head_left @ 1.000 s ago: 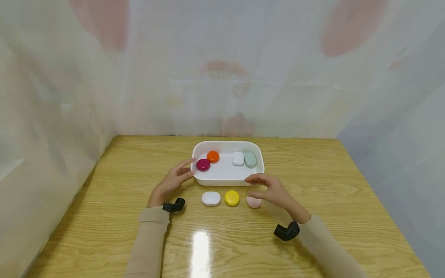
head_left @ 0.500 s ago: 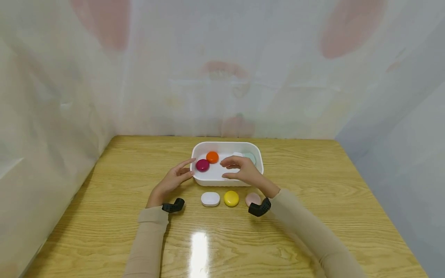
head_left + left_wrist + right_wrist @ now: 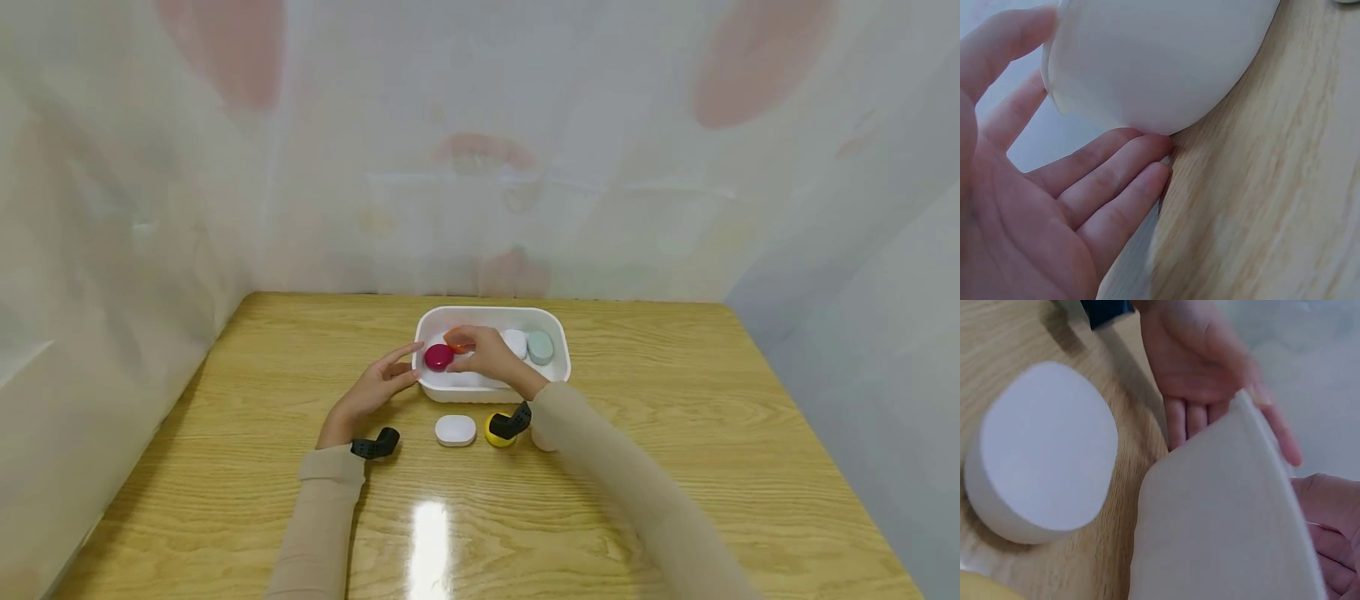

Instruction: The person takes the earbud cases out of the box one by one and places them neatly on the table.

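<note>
A white tub is standing near the far edge of the table, about midway between the left and right edges. Only the head view is showing its contents; the right wrist view is showing its outer wall, and the left wrist view is revealing three fingers of the left hand resting low against its end. The tub is facing open side up, its long axis running parallel to the table's far edge.

Four rounded pieces are lying inside: a crimson piece and an orange piece towards the left end, a white squarish piece and a pale green piece towards the right.

The left hand is touching the tub's left end, its fingers extended and spread. The right hand is reaching in, thumb and fingers parted beside the crimson and orange pieces; whether they are touching either, I cannot tell.

Three more are lying in a row on the tub's near side: a white oval piece, a yellow piece and a pale piece, the last two being partly hidden.
</note>
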The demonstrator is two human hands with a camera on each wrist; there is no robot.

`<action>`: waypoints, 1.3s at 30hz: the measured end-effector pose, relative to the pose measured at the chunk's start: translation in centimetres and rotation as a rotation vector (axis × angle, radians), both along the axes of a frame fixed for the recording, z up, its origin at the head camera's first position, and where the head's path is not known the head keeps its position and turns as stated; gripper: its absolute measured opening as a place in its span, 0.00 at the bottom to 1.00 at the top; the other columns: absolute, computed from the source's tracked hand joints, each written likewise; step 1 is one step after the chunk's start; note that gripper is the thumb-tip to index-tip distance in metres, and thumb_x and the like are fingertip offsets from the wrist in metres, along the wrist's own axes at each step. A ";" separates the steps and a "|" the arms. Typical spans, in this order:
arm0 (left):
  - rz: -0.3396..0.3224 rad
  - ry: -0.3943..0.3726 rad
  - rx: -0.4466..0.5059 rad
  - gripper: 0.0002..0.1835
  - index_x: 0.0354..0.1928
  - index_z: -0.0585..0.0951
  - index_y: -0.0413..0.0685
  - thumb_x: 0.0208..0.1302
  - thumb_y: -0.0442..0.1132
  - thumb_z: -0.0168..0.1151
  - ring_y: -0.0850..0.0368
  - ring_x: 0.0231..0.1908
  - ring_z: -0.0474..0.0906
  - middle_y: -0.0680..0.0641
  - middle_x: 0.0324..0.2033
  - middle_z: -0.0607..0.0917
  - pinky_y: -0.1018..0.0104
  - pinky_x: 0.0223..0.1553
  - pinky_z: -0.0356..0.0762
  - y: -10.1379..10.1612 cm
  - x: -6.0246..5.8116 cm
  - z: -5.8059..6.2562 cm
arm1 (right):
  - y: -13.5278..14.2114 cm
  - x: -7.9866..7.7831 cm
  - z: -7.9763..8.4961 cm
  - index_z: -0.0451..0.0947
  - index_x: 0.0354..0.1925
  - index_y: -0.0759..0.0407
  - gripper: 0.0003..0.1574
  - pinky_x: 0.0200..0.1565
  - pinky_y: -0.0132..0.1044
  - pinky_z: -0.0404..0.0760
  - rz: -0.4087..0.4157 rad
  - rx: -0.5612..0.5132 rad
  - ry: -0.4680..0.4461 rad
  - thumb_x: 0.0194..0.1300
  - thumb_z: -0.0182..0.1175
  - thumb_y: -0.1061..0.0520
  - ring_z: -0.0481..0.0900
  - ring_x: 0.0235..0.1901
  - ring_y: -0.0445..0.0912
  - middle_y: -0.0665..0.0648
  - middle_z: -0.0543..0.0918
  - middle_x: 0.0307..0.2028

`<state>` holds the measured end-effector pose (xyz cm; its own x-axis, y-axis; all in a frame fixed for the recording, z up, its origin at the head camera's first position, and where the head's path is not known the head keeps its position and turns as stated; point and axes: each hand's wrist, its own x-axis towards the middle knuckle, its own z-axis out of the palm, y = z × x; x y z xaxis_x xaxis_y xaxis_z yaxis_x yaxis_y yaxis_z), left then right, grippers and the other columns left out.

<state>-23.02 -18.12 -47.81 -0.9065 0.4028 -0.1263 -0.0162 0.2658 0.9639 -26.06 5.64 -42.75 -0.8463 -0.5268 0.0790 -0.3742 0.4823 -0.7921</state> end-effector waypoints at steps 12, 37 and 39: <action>-0.014 0.013 0.004 0.30 0.72 0.61 0.66 0.70 0.50 0.56 0.41 0.66 0.69 0.37 0.66 0.72 0.41 0.68 0.64 -0.1 -0.1 -0.3 | -2.4 -1.8 -1.7 0.78 0.54 0.67 0.31 0.61 0.42 0.77 0.003 0.158 0.115 0.50 0.73 0.63 0.80 0.56 0.55 0.64 0.83 0.54; 0.001 -0.015 -0.020 0.31 0.71 0.61 0.70 0.68 0.54 0.56 0.42 0.66 0.69 0.38 0.66 0.72 0.41 0.68 0.63 -0.1 -0.2 -0.4 | -2.4 -1.8 -2.2 0.78 0.55 0.63 0.34 0.58 0.39 0.79 0.039 0.277 0.084 0.49 0.75 0.59 0.80 0.51 0.51 0.61 0.85 0.52; 0.004 -0.013 -0.023 0.31 0.71 0.61 0.70 0.68 0.54 0.56 0.42 0.66 0.69 0.37 0.65 0.73 0.41 0.68 0.64 0.0 -0.2 -0.4 | -2.1 -1.6 -1.9 0.79 0.54 0.64 0.33 0.57 0.39 0.80 0.029 0.256 0.113 0.49 0.75 0.58 0.80 0.50 0.51 0.61 0.85 0.51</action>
